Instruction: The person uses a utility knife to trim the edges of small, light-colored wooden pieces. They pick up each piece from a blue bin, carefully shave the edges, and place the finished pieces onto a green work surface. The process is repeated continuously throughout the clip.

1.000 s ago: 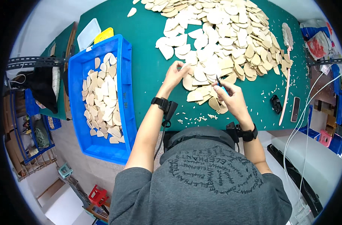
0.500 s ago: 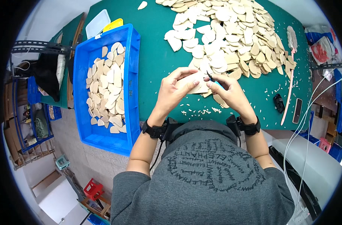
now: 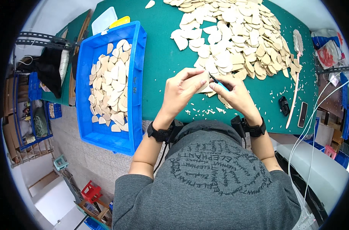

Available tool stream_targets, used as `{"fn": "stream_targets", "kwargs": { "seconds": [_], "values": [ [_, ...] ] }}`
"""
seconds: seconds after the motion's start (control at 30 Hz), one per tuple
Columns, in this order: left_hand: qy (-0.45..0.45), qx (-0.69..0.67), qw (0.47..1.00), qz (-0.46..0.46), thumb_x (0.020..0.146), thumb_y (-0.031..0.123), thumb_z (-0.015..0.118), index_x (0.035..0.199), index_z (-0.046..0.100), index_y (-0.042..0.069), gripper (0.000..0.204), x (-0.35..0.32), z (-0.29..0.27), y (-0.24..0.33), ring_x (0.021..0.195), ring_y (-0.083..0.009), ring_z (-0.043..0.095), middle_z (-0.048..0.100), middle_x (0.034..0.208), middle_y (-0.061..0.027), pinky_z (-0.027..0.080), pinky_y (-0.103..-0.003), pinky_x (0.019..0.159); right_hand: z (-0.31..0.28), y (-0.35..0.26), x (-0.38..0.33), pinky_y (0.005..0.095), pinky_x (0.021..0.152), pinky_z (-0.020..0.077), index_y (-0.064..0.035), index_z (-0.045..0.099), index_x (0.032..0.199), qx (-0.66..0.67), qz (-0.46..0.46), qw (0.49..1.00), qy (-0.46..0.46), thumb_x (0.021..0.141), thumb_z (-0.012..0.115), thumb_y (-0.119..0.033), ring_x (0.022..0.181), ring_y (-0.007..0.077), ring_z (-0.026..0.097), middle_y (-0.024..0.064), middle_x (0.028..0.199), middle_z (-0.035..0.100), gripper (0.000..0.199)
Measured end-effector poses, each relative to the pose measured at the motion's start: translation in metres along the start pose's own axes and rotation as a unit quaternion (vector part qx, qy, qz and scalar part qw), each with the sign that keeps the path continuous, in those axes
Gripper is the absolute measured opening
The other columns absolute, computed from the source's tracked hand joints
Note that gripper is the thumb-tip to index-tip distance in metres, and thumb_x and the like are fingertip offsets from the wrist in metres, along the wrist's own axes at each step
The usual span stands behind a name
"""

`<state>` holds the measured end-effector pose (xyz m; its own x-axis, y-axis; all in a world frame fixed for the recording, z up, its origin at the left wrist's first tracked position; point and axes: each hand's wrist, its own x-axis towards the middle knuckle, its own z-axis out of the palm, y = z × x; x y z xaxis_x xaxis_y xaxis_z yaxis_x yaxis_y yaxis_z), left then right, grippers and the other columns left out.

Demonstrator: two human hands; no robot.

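The beige piece point(image 3: 207, 79), flat and thin, is held over the near part of the desk point(image 3: 159, 61) in the head view, pinched between thumb and fingers of the left hand point(image 3: 177, 90); the right hand point(image 3: 237, 94) is closed around a slim blue and black tool point(image 3: 220, 84), its dark tip at the piece's edge, though whether they touch is too small to tell. Both hands are thus occupied and close together. As far as can be judged, the work is partway along: one piece is in hand, a batch of similar pieces point(image 3: 112, 78) lies in the blue tray point(image 3: 136, 80) to the left, and a far larger heap point(image 3: 255, 36) covers the far side of the desk; if that heap is what is left, most is yet to be handled. The green surface is dotted with pale bits point(image 3: 205, 112) near the person and toward the right, where a pink-handled duster point(image 3: 298, 43), a dark phone point(image 3: 302, 115) and a small black object point(image 3: 284, 106) lie. The room shows a grey floor point(image 3: 98, 165), a red stool point(image 3: 91, 191) at lower left and a plastic bag point(image 3: 327, 46) at far right.
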<state>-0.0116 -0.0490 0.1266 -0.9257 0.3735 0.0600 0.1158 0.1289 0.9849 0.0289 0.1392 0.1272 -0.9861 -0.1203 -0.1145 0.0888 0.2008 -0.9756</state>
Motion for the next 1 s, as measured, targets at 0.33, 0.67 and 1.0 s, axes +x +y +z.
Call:
{"fn": "stream_targets", "kwargs": {
  "seconds": [0.33,0.67,1.0],
  "values": [
    [0.027,-0.017,0.999,-0.013,0.082,0.011,0.067,0.103,0.064,-0.001,0.024,-0.001,0.004,-0.001,0.085,-0.0125,0.063,0.068,0.093,-0.0105,0.050,-0.026,0.075,-0.002,-0.001,0.000,0.0226,0.062,0.0457,-0.0005,0.065,0.109,-0.035,0.020,0.999,-0.004,0.086,0.064,-0.021,0.067,0.0060,0.055,0.0034,0.077,0.066,0.030],
    [0.288,-0.016,0.956,-0.044,0.084,0.010,0.064,0.113,0.058,0.000,0.031,0.000,-0.088,-0.041,0.098,-0.0150,0.056,0.060,0.108,-0.0101,0.047,-0.029,0.080,-0.013,0.022,0.005,0.0185,0.050,0.0359,-0.0005,0.065,0.099,0.022,0.075,0.995,0.067,0.089,0.062,-0.021,0.054,0.0023,0.044,-0.0045,0.062,0.050,0.023],
    [0.089,0.374,0.923,-0.028,0.076,0.044,0.068,0.101,0.064,0.008,0.044,0.078,0.017,-0.150,0.101,-0.0299,0.049,0.058,0.105,-0.0146,0.041,-0.038,0.088,-0.025,0.039,0.007,0.0180,0.051,0.0344,-0.0014,0.067,0.099,0.054,0.123,0.984,0.113,0.085,0.066,-0.022,0.059,0.0015,0.044,-0.0055,0.068,0.054,0.025]
  ]
}}
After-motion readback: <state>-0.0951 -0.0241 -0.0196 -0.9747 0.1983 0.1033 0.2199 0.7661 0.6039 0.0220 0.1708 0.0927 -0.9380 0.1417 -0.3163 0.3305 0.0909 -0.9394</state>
